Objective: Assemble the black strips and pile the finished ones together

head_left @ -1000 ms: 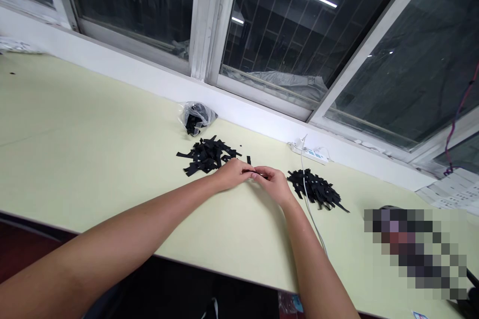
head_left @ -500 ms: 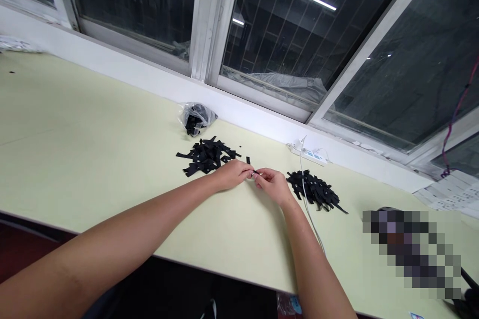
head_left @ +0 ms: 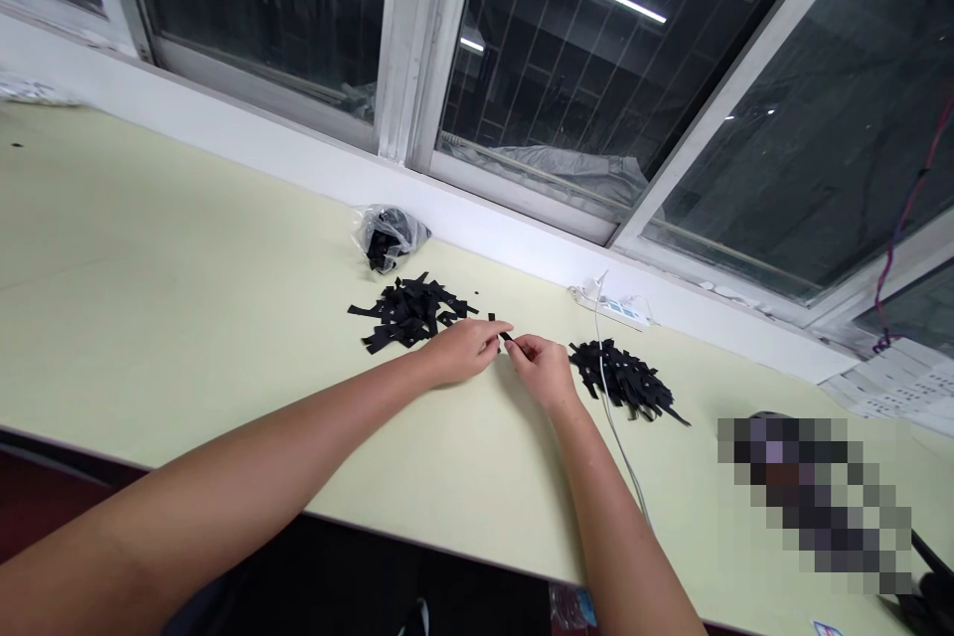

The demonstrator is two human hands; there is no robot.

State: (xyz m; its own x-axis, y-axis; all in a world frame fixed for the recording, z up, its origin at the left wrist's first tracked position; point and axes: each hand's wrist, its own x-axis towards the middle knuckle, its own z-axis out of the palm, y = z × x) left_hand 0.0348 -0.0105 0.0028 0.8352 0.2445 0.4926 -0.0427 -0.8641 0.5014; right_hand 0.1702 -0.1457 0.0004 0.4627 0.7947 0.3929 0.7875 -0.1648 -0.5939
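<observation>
Between my two hands, above the table, is a short black fabric strip (head_left: 508, 337). My right hand (head_left: 546, 370) pinches it between thumb and fingers. At the strip's far end is my left hand (head_left: 463, 350), its index finger stretched out and its thumb apart from it; whether it touches the strip is hard to see. A small dark bit shows by the left thumb tip, too small to name. Just beyond the left fingers lies another black strip (head_left: 492, 317). A loose pile of black strips (head_left: 409, 311) lies left of my hands, and a second pile (head_left: 630, 378) to the right.
A clear plastic bag (head_left: 393, 237) with black pieces stands by the window wall. A white cable (head_left: 607, 397) runs from a power strip (head_left: 622, 311) across the right pile towards the table's front edge. A blurred-out dark object (head_left: 812, 497) lies at the right.
The left fingers have parted from their pinch, and the index finger now points outward. More of the black strip shows in my right hand, which has barely moved.
</observation>
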